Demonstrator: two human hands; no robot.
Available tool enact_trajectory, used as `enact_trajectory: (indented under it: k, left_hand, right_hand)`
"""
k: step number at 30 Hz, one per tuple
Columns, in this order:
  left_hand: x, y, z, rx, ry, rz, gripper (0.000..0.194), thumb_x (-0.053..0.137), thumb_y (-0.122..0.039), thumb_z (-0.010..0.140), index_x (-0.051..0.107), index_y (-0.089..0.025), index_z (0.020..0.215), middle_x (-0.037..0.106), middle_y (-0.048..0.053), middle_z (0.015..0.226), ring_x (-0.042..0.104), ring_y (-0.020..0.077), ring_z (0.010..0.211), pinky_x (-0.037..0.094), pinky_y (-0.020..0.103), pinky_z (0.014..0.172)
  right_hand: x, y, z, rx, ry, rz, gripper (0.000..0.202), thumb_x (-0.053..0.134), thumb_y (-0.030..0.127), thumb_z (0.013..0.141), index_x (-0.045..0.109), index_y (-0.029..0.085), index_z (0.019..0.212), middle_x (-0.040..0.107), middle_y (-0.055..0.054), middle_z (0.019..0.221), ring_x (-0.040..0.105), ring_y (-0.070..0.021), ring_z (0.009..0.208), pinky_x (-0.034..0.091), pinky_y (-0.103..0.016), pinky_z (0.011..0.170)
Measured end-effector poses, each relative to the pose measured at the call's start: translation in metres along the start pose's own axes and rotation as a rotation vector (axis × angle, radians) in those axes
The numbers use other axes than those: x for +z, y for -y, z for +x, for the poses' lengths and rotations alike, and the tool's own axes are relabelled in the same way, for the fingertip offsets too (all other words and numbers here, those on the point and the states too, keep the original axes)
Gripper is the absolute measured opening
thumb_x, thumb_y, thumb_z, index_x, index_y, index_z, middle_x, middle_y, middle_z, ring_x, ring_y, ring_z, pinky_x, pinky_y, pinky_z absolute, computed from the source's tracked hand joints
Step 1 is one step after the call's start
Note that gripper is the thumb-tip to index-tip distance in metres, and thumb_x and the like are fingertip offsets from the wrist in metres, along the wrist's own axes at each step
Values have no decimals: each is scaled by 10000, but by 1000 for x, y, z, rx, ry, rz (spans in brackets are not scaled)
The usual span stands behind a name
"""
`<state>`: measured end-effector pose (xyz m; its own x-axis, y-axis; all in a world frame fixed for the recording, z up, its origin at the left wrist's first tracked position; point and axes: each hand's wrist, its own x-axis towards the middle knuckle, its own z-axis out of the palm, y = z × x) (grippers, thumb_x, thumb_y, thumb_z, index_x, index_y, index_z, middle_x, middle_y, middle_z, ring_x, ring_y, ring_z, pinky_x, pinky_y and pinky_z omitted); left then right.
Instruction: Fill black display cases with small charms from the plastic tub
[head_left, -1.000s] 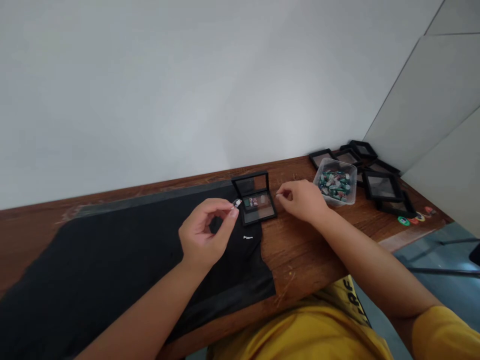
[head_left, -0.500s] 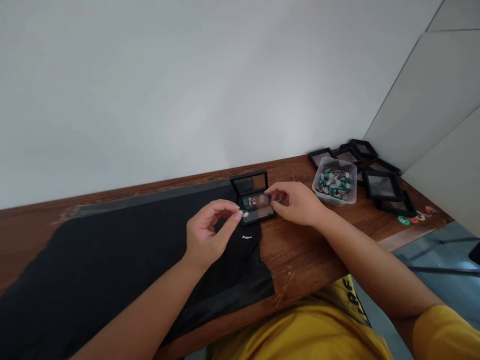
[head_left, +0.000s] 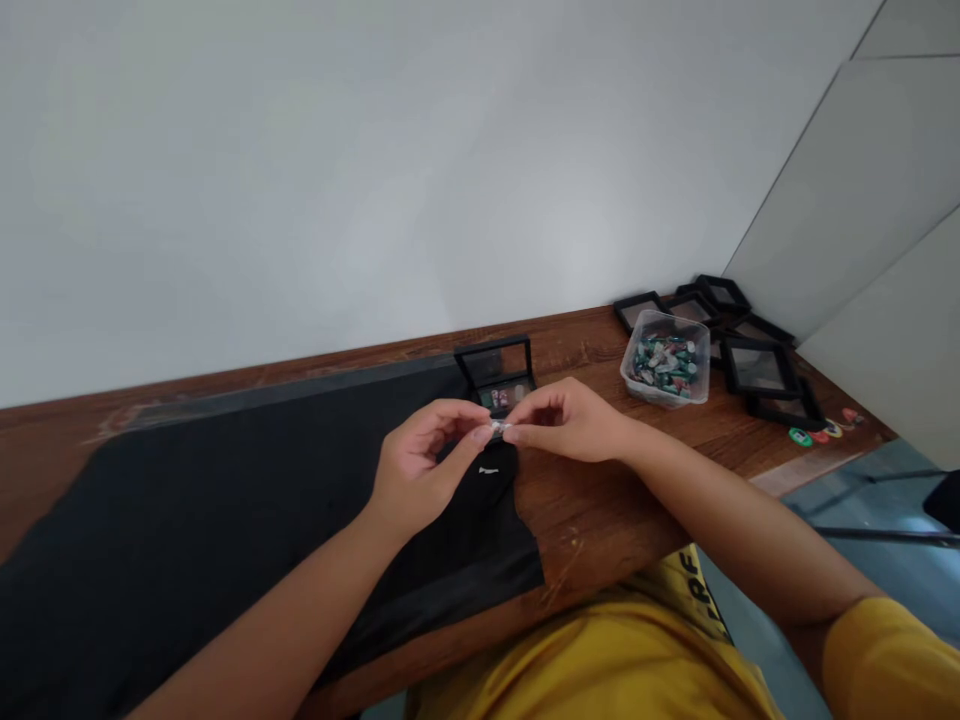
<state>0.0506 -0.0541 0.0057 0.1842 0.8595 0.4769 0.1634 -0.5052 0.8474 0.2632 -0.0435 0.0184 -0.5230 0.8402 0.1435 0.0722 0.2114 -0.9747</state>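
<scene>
Head view: I see the left hand (head_left: pixel 416 460) and right hand (head_left: pixel 576 422) both pinch a small bit (head_left: pixel 499 428) by the black case (head_left: pixel 492 345). The tub (head_left: pixel 703 362) sits to the right.

The light is soft and rather dim, with a pale glow on the wall (head_left: pixel 480 180) at right of centre. The lower left falls dark. Small details between the fingertips are blurred (I cannot read them), and wide-lens stretching bends the forearms near the bottom corners.
</scene>
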Motion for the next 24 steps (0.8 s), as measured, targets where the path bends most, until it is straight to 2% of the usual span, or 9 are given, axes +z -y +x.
enact_trajectory:
  k: [5, 10, 15, 20, 24]
  left_hand:
    - [1, -1, 0, -60, -15, -9, 164, 778, -347, 816, 724, -209, 886, 764, 17, 788, 707, 146, 649, 615, 249, 635]
    - [5, -8, 1, -93, -39, -61, 211, 813, -391, 793, 706, -210, 816, 754, 14, 749, 707, 158, 635, 618, 266, 610]
    - [6, -12, 1, -99, -25, -125, 232, 846, -408, 769, 716, -217, 789, 752, 9, 698, 699, 156, 576, 592, 248, 523]
    - [6, -13, 1, -120, 8, -123, 242, 845, -419, 781, 722, -210, 779, 757, 18, 680, 709, 163, 566, 592, 250, 502]
    - [7, -10, -1, -101, 6, -142, 218, 823, -368, 812, 724, -206, 920, 789, 22, 753, 725, 154, 588, 605, 243, 538]
  right_hand:
    - [-2, 4, 0, 85, 58, 164, 375, 859, 512, 766, 790, 147, 812, 727, -19, 721, 614, -119, 686, 473, -253, 678]
    - [-3, 7, -2, 140, 137, 181, 403, 848, 543, 787, 806, 146, 842, 756, -26, 742, 597, -99, 651, 444, -230, 626]
    - [-2, 6, -3, 121, 159, 163, 357, 844, 501, 804, 802, 147, 821, 769, -24, 769, 621, -105, 689, 485, -249, 685]
    - [-1, 5, -3, 91, 181, 156, 323, 812, 464, 849, 802, 141, 869, 772, -28, 784, 604, -95, 678, 463, -229, 654]
    - [-1, 6, -4, 84, 195, 169, 314, 808, 453, 859, 799, 140, 880, 771, -28, 790, 606, -95, 684, 465, -229, 659]
